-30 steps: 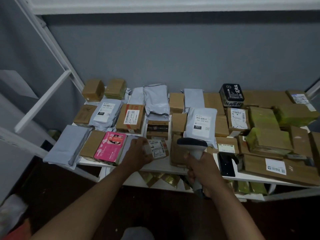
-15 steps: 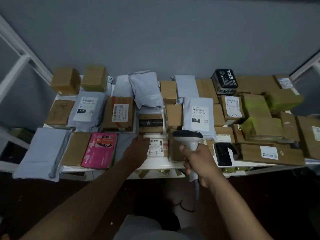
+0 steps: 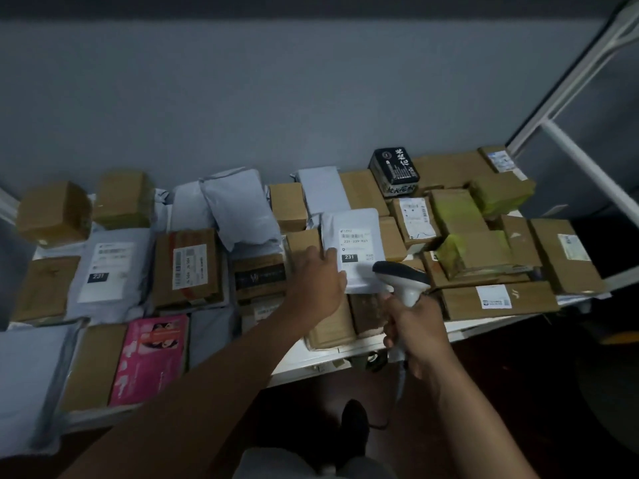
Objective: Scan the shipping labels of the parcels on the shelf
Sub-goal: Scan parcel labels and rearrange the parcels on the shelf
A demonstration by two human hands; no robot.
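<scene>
Many parcels cover the white shelf (image 3: pixel 345 354): brown boxes, grey mailers and a pink box (image 3: pixel 148 357). A white mailer (image 3: pixel 356 243) with a barcode label marked 231 lies near the middle. My left hand (image 3: pixel 316 281) holds its left edge, thumb on top of the bag. My right hand (image 3: pixel 415 328) grips the handle of a white barcode scanner (image 3: pixel 403 276). The scanner's dark head sits just over the mailer's lower right corner, pointing toward the label.
A grey mailer (image 3: pixel 107 271) and a taped box (image 3: pixel 188 264) with labels lie to the left. A long labelled box (image 3: pixel 498 299) and a black tin (image 3: pixel 394 171) are on the right. White frame bars (image 3: pixel 587 167) rise at the right. The scanner cable hangs toward the dark floor.
My left hand left the small labelled box at the front edge and reached back right to the white mailer. The scanner rose and moved right toward that label. The view swung left.
</scene>
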